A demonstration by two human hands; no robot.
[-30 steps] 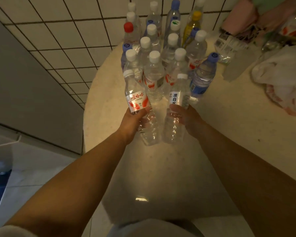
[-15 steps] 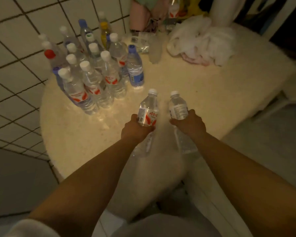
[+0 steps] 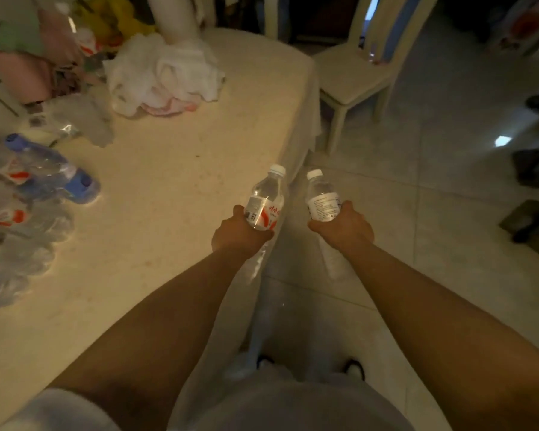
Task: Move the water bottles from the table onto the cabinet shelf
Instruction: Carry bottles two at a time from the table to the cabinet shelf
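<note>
The person stands at the corner of the pale counter (image 3: 175, 169) with both arms stretched forward, a bottle in each fist. The left hand (image 3: 235, 234) is curled round the lower body of the red-labelled bottle (image 3: 266, 200), which is clear with a white cap and leans a little to the right, held right over the counter's edge. The right hand (image 3: 344, 227) grips the white-labelled bottle (image 3: 321, 197), also white-capped, out past the counter and above the tiled floor (image 3: 448, 213). The two bottles are near each other but apart, caps pointing away from the person.

Back on the counter, at its left side, the remaining bottles (image 3: 22, 213) stand bunched together, blurred by motion; the blue-capped bottle (image 3: 47, 166) among them is nearest the counter's middle. Farther along lies a crumpled white plastic bag (image 3: 162, 76), with clear wrapping (image 3: 84, 119) just beside it. At the upper left another person's arm (image 3: 19, 76) rests by the counter.

Past the counter's far corner stands a cream chair (image 3: 355, 79) on the floor. Dark shapes sit along the right edge of the room, too dim to make out. No cabinet shelf shows from here.
</note>
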